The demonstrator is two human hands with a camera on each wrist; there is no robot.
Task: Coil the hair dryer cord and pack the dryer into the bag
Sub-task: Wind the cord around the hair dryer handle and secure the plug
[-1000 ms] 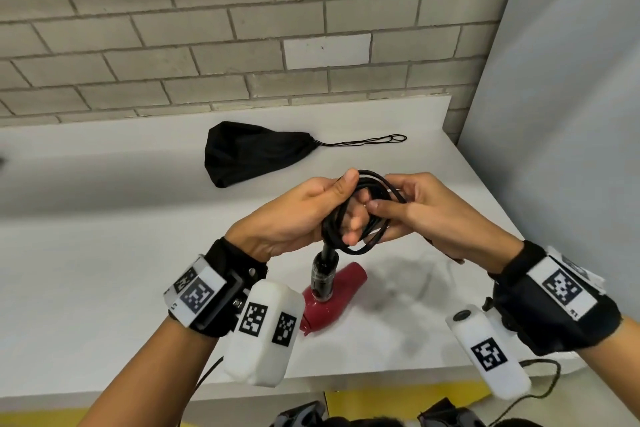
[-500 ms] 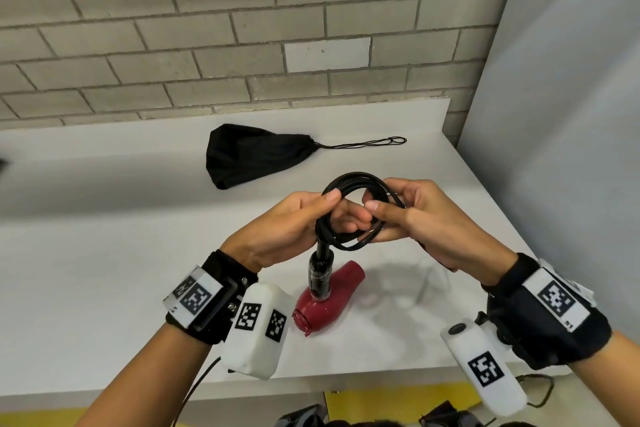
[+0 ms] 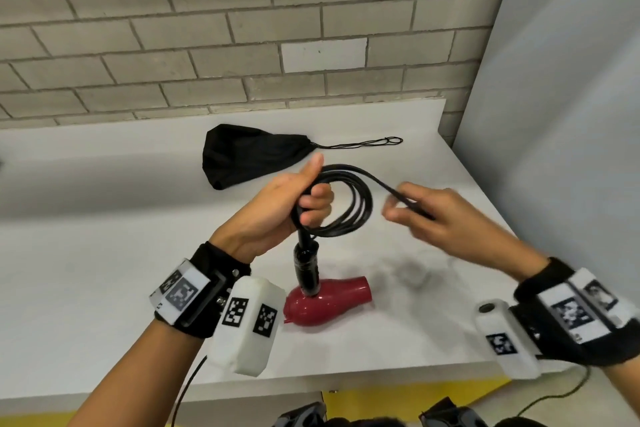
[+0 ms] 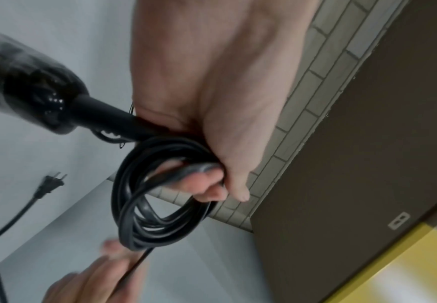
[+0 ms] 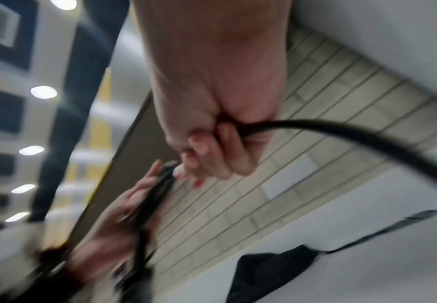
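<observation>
A red hair dryer (image 3: 329, 300) with a black handle (image 3: 306, 269) hangs just above the white table, suspended by its black cord. My left hand (image 3: 294, 201) grips several coiled loops of the cord (image 3: 360, 208) beside the handle's strain relief; the coil (image 4: 160, 196) shows clearly in the left wrist view. My right hand (image 3: 429, 215) pinches a free stretch of the cord (image 5: 328, 127) to the right of the coil and is blurred. The plug (image 4: 51, 183) dangles loose below. The black drawstring bag (image 3: 252, 156) lies flat at the back of the table.
The white table (image 3: 104, 270) ends at a front edge near my wrists. A brick wall (image 3: 207, 28) backs it and a grey panel (image 3: 571, 114) closes the right side. The bag's drawstring (image 3: 363, 143) trails rightward.
My right hand has pulled away to the right, drawing a length of cord out from the coil. The left hand has risen a little, keeping the loops.
</observation>
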